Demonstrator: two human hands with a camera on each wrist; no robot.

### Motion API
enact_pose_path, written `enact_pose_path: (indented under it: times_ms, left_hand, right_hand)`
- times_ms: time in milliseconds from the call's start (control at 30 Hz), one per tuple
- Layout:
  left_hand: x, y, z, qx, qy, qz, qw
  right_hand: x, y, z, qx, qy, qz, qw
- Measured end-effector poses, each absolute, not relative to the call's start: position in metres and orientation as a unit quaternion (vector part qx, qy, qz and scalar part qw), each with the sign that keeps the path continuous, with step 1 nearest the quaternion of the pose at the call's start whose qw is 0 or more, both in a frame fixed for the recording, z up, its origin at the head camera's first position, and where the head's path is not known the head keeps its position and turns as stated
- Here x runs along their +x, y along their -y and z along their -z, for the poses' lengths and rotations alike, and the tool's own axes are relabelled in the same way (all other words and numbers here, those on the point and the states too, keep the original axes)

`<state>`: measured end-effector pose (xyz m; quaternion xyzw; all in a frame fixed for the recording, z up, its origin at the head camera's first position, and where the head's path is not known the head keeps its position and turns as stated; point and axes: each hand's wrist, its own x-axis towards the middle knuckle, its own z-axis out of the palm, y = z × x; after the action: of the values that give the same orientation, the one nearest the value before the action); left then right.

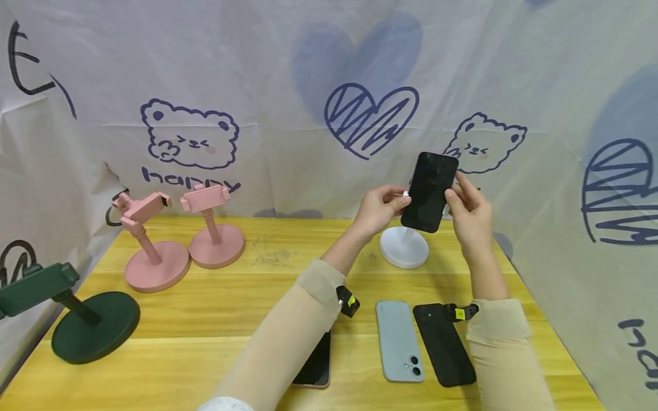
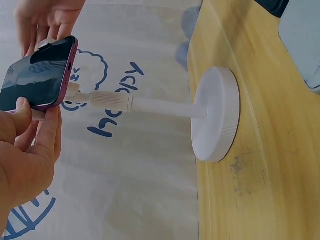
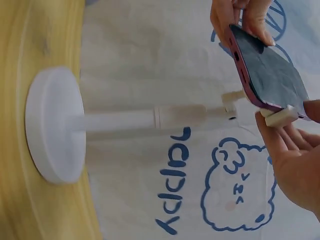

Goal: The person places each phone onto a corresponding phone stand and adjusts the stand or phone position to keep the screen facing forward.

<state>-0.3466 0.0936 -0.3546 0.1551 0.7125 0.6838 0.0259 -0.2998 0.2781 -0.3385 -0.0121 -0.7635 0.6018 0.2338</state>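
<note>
A phone with a dark screen [image 1: 429, 193] and a reddish frame [image 3: 241, 70] sits tilted at the head of a white phone stand [image 1: 404, 249]. My left hand [image 1: 377, 210] grips its left side, thumb on the front and fingers behind. On the opposite side my right hand [image 1: 470, 220] pinches the phone's edge, its thumb at the front. In the right wrist view, a white clamp jaw of the holder [image 3: 282, 116] hooks over the phone's edge beside the right fingers. The stand's round base [image 2: 216, 114] rests on the table; the phone hides most of the holder.
Two pink phone stands [image 1: 156, 266] and a green one [image 1: 95, 326] stand at the left. In front lie a light-blue phone [image 1: 400, 341], a black phone [image 1: 445, 345] and another phone [image 1: 315, 365], partly under my left forearm. A printed cloth [image 1: 288, 165] hangs behind the wooden table [image 1: 216, 319].
</note>
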Motion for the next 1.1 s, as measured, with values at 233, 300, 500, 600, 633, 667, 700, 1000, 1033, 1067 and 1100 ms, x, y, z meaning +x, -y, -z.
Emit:
enact_pose_path:
  times_ms: [233,300,500,600,633,667,700,1000,1033,1067,1100]
  left_hand:
    - [-0.347,-0.094,0.356,0.156,-0.697,-0.699,0.024]
    - [-0.347,-0.093,0.356,0.158,-0.695,-0.701,0.024]
    - [-0.347,-0.093,0.356,0.159,-0.692,-0.704,0.019]
    - [-0.348,-0.094,0.358,0.162,-0.692,-0.704,0.015]
    - [-0.348,-0.094,0.358,0.162,-0.69,-0.705,0.013]
    - [-0.347,-0.094,0.359,0.163,-0.691,-0.704,0.011]
    - [-0.347,-0.095,0.36,0.162,-0.691,-0.704,0.009]
    - [-0.34,-0.092,0.358,0.163,-0.742,-0.65,-0.022]
    - [-0.339,-0.09,0.359,0.162,-0.749,-0.642,-0.027]
    - [-0.338,-0.088,0.359,0.161,-0.756,-0.634,-0.031]
    - [-0.337,-0.085,0.361,0.16,-0.761,-0.628,-0.037]
  right_hand:
    - [-0.289,-0.264,0.357,-0.046,0.657,-0.69,0.301]
    - [-0.286,-0.26,0.363,-0.055,0.649,-0.693,0.31]
    - [-0.283,-0.25,0.376,-0.077,0.636,-0.699,0.318]
    - [-0.282,-0.247,0.38,-0.087,0.618,-0.713,0.319]
    - [-0.282,-0.246,0.38,-0.09,0.612,-0.718,0.319]
    - [-0.282,-0.245,0.38,-0.095,0.603,-0.725,0.319]
    - [-0.282,-0.245,0.38,-0.097,0.596,-0.731,0.317]
    - [-0.284,-0.244,0.376,-0.1,0.586,-0.74,0.314]
    - [-0.284,-0.245,0.376,-0.102,0.586,-0.741,0.312]
    - [-0.284,-0.245,0.376,-0.104,0.587,-0.741,0.309]
    - [-0.284,-0.245,0.376,-0.107,0.588,-0.741,0.307]
